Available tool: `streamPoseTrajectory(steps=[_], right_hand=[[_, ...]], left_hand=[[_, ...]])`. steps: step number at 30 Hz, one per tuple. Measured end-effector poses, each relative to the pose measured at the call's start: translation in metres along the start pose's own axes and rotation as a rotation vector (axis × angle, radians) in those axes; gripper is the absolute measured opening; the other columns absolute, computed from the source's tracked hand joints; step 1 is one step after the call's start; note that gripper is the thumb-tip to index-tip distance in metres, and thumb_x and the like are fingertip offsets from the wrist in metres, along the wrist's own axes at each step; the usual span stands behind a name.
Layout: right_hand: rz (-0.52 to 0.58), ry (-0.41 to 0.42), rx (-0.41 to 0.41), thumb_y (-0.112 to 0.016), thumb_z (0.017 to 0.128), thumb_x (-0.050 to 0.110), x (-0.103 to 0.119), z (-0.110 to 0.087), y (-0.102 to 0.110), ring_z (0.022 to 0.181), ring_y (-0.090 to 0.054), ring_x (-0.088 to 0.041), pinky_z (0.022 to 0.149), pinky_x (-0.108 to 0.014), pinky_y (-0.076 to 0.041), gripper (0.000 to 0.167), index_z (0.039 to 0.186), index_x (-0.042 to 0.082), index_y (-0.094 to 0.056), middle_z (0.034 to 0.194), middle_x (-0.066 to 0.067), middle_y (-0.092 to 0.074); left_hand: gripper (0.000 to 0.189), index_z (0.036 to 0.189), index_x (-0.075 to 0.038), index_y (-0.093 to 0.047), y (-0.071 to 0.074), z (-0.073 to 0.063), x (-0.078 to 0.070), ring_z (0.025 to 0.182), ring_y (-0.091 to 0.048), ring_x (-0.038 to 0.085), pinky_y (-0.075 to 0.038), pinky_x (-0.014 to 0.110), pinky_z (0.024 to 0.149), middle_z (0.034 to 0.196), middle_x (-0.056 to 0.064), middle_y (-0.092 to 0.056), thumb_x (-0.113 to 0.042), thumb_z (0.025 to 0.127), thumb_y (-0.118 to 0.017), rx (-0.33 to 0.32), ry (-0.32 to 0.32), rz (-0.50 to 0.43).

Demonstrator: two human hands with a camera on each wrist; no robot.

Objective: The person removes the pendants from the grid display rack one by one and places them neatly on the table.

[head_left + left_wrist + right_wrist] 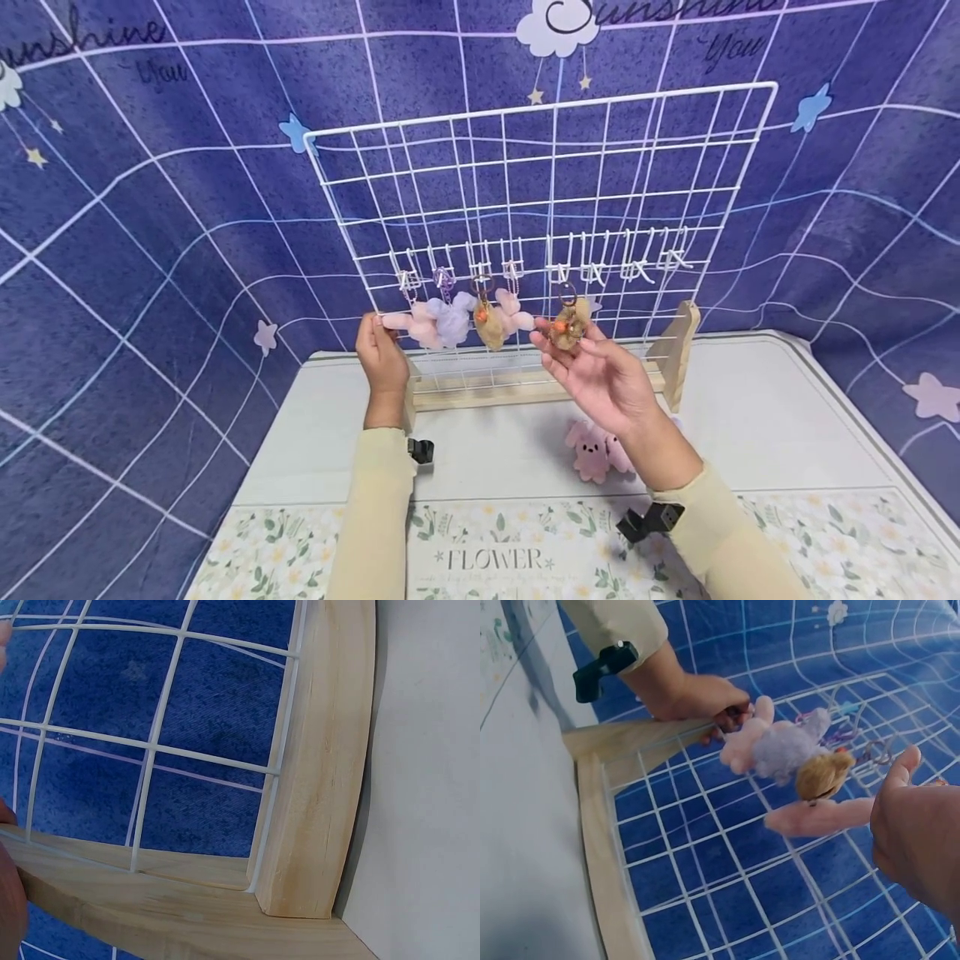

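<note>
A white wire grid [555, 158] stands in a wooden base [487, 397], with plush keychains hung along its hooks. My left hand [382, 358] grips the grid's lower left side, right beside the ear of a pink plush keychain [424, 325]. Between the thumb and fingers of my right hand [607, 383] is a brown plush keychain [568, 327] with an orange spot, its ring up at a hook. A lavender plush keychain [452, 320], another brown plush keychain [491, 327] and a second pink one [512, 312] hang between the hands.
Several bare white hooks [637, 268] line the grid's right part. Pink plush toys [591, 454] lie on the white table [495, 458] under my right wrist. A floral mat [480, 533] covers the table's front, and a blue patterned cloth [187, 250] hangs behind.
</note>
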State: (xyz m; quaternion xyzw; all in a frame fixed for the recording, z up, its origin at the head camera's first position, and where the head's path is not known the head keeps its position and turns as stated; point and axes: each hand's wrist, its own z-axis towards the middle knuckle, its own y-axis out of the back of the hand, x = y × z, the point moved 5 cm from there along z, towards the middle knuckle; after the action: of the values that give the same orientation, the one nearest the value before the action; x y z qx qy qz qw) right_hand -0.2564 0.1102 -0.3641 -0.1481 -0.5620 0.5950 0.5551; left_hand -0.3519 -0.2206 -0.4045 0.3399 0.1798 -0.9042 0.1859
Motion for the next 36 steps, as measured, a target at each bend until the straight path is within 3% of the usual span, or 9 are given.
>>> streamPoseTrajectory(steps=[9, 14, 18, 22, 28, 36], right_hand=[[-0.026, 0.003, 0.067, -0.040, 0.103, -0.007, 0.000, -0.003, -0.010, 0.132, -0.061, -0.030, 0.110, -0.032, -0.054, 0.052, 0.150, 0.014, -0.043, 0.152, -0.020, -0.048], [-0.076, 0.004, 0.059, -0.040, 0.101, -0.011, -0.002, -0.006, -0.013, 0.126, -0.063, -0.026, 0.104, -0.028, -0.057, 0.049, 0.143, 0.014, -0.044, 0.148, -0.016, -0.050], [-0.148, 0.001, 0.035, -0.036, 0.106, -0.008, -0.003, -0.007, -0.012, 0.120, -0.068, -0.024, 0.101, -0.028, -0.059, 0.038, 0.137, 0.012, -0.048, 0.136, -0.012, -0.057], [-0.271, -0.015, 0.052, -0.034, 0.111, -0.001, -0.006, -0.009, -0.010, 0.115, -0.071, -0.020, 0.096, -0.030, -0.061, 0.031, 0.125, 0.014, -0.058, 0.123, -0.005, -0.065], [-0.390, -0.020, 0.103, -0.043, 0.112, 0.006, -0.008, -0.011, -0.004, 0.110, -0.073, -0.014, 0.093, -0.030, -0.060, 0.028, 0.110, 0.016, -0.069, 0.111, 0.004, -0.075], [-0.489, -0.030, 0.002, -0.051, 0.111, 0.011, -0.008, -0.014, 0.004, 0.092, -0.073, -0.007, 0.079, -0.019, -0.055, 0.017, 0.108, 0.020, -0.065, 0.104, 0.008, -0.077]], left_hand=[[0.033, 0.083, -0.020, -0.056, 0.000, 0.000, 0.000, 0.064, -0.045, 0.005, -0.039, 0.017, 0.059, 0.069, -0.001, -0.047, -0.010, 0.111, -0.040, -0.004, -0.012, 0.003], [0.032, 0.085, -0.015, -0.057, 0.000, -0.001, 0.001, 0.064, -0.047, 0.014, -0.042, 0.021, 0.060, 0.069, 0.013, -0.047, -0.008, 0.111, -0.040, -0.001, -0.009, -0.002], [0.032, 0.085, -0.017, -0.057, 0.000, -0.001, 0.000, 0.064, -0.047, 0.020, -0.042, 0.023, 0.060, 0.070, 0.020, -0.046, -0.008, 0.111, -0.040, 0.001, -0.013, 0.000], [0.032, 0.084, -0.014, -0.057, 0.000, 0.000, 0.000, 0.063, -0.047, 0.019, -0.042, 0.024, 0.060, 0.070, 0.019, -0.046, -0.008, 0.111, -0.040, -0.001, -0.011, 0.004], [0.032, 0.083, -0.010, -0.056, 0.000, 0.001, -0.002, 0.063, -0.046, 0.020, -0.042, 0.028, 0.058, 0.070, 0.009, -0.046, -0.009, 0.111, -0.040, 0.001, -0.010, 0.011], [0.033, 0.085, -0.024, -0.056, 0.000, -0.001, -0.002, 0.063, -0.045, 0.018, -0.042, 0.025, 0.058, 0.069, 0.019, -0.044, -0.011, 0.111, -0.040, 0.002, -0.012, -0.002]])
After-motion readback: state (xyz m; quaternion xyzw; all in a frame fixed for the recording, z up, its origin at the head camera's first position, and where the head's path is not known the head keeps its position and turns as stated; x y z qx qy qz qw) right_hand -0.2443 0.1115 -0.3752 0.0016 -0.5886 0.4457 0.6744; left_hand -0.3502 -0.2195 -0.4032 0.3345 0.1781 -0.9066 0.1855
